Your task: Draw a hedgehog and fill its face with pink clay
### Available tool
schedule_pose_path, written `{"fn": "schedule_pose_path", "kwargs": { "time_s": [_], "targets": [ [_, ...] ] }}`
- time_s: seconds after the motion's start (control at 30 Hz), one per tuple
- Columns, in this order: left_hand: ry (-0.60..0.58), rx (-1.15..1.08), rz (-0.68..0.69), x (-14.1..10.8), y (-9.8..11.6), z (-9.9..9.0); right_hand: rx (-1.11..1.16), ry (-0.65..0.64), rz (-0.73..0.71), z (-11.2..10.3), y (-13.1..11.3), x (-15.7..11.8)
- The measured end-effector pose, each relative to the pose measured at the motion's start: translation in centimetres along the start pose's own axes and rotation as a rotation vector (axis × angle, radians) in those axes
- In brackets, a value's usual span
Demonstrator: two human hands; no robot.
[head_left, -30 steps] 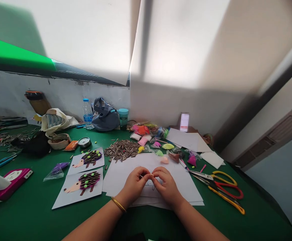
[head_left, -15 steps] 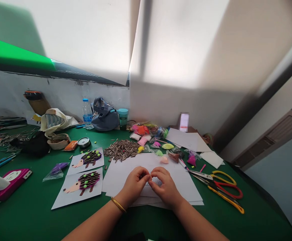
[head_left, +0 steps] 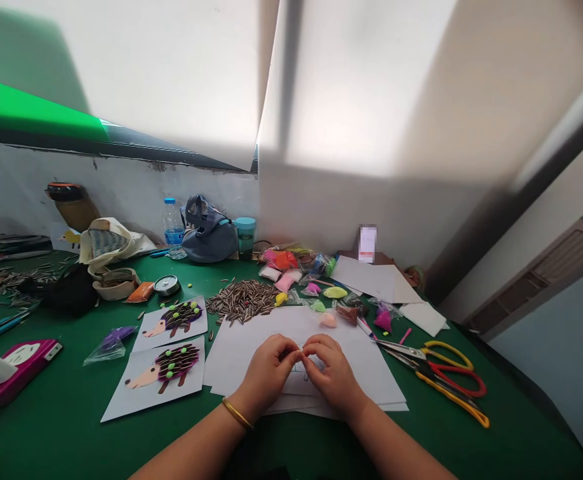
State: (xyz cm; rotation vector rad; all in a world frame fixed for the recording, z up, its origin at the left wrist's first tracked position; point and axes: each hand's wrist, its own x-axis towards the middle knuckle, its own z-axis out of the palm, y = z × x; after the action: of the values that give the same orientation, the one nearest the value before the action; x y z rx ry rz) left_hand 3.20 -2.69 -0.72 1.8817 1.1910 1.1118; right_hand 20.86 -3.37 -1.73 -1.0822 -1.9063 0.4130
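Note:
My left hand (head_left: 273, 367) and my right hand (head_left: 334, 373) meet at the fingertips above white paper (head_left: 241, 340). Thumbs and forefingers are pinched together on both; whatever lies between them is too small to make out. Part of a line drawing shows on the paper beneath my fingers. Just beyond the hands lie a peach clay lump (head_left: 328, 319) and a bag of brown clay (head_left: 347, 313). To the left are two hedgehog pictures, the upper one (head_left: 174, 319) and the lower one (head_left: 164, 370), with striped seeds and green dots on their backs.
A heap of sunflower seeds (head_left: 244, 298) sits behind the paper. Scissors (head_left: 451, 373) lie at the right, bagged coloured clay (head_left: 284, 260) at the back. A purple clay bag (head_left: 111, 343), a magenta box (head_left: 16, 373), a water bottle (head_left: 174, 230) and a blue bag (head_left: 210, 233) stand leftward.
Both hands stay together over the paper, with fingertips shifting slightly and a little more of the drawing showing beneath. The view has moved very slightly; nothing else has visibly changed.

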Motion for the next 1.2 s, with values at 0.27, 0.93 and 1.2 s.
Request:
{"fn": "schedule_pose_path", "kwargs": {
  "time_s": [0.27, 0.93, 1.2],
  "targets": [
    [-0.043, -0.068, -0.024, -0.1, 0.1, 0.2, 0.086, -0.039, 0.022, -0.1, -0.1, 0.0],
    [-0.462, 0.533, 0.009, -0.6, -1.4, -4.9, 0.168, -0.144, 0.276, -1.7, 2.9, 2.0],
    [-0.349, 0.561, 0.051, -1.0, -2.3, -4.8, -0.065, -0.150, 0.131, -1.1, 2.5, 3.2]
  ]
}}
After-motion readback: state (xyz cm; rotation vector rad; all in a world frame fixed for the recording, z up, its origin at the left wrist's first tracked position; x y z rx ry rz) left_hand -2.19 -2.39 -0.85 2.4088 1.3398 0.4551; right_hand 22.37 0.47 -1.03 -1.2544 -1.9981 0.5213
